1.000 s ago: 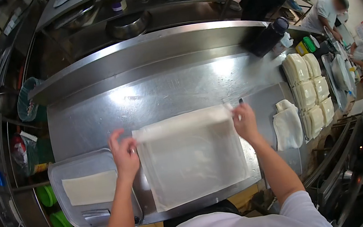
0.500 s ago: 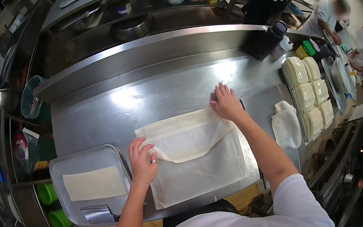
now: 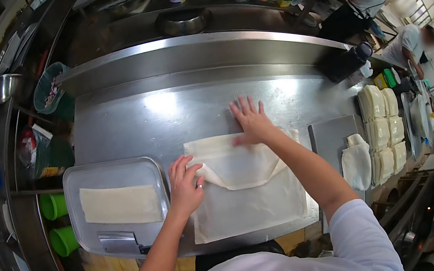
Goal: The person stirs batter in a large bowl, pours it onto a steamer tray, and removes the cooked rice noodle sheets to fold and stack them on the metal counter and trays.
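A thin, translucent cream sheet [image 3: 250, 209] lies on the steel table in front of me, its upper part folded over with a sagging curved edge. At its left edge, my left hand [image 3: 185, 182] rests with bent fingers spread apart, a ring on one finger. My right hand [image 3: 251, 122] is over the sheet's far edge, fingers stretched out and spread, palm down, slightly blurred. To the left, a cream rectangular piece [image 3: 121, 205] lies in a clear tray [image 3: 77, 223] with a metal scraper [image 3: 118, 243].
A folded cream piece [image 3: 356, 165] sits on a grey board [image 3: 321, 137] at right, beside stacked cream packs [image 3: 378, 134]. A dark bottle [image 3: 346, 63] stands near the raised metal ledge [image 3: 188, 55]. Other people are farther away at upper right.
The sheet's upper part has gone from flat to folded over. My right hand has left the far right corner and moved left along the far edge, fingers spread. The camera view has shifted.
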`<state>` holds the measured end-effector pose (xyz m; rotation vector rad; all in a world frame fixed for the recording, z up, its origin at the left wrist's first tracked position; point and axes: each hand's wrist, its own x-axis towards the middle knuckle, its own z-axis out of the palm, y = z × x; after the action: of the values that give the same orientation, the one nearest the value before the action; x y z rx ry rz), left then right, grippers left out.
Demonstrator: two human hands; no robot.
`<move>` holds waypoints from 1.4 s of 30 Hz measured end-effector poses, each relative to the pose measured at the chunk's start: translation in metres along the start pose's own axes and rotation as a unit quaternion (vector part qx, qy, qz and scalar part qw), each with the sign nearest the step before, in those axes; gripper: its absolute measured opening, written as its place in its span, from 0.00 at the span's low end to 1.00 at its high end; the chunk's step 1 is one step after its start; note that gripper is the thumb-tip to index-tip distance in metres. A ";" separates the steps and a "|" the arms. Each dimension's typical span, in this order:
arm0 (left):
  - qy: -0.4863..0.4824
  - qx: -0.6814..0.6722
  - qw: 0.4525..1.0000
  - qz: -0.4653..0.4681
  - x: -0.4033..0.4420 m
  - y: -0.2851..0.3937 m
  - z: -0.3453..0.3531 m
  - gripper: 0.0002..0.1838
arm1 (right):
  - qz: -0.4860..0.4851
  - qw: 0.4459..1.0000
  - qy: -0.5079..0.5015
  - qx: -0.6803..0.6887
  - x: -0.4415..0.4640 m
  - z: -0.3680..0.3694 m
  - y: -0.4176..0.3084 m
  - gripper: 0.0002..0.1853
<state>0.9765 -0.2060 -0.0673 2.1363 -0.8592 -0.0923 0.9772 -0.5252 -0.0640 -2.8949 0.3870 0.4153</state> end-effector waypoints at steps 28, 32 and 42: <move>-0.115 0.092 0.989 0.021 0.014 -0.010 -0.013 0.16 | -0.096 0.937 0.227 0.248 -0.029 0.035 -0.074 0.40; -0.071 0.056 0.995 0.046 0.018 -0.023 -0.004 0.07 | -0.139 0.955 0.141 0.223 -0.125 0.029 -0.087 0.44; -0.046 0.000 0.999 0.028 0.021 0.003 -0.027 0.05 | 0.016 0.956 0.267 0.120 -0.186 0.057 0.032 0.07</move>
<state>1.0001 -0.2019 -0.0426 2.1189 -0.9720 -0.1631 0.7817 -0.5000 -0.0666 -2.7196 0.5192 -0.4006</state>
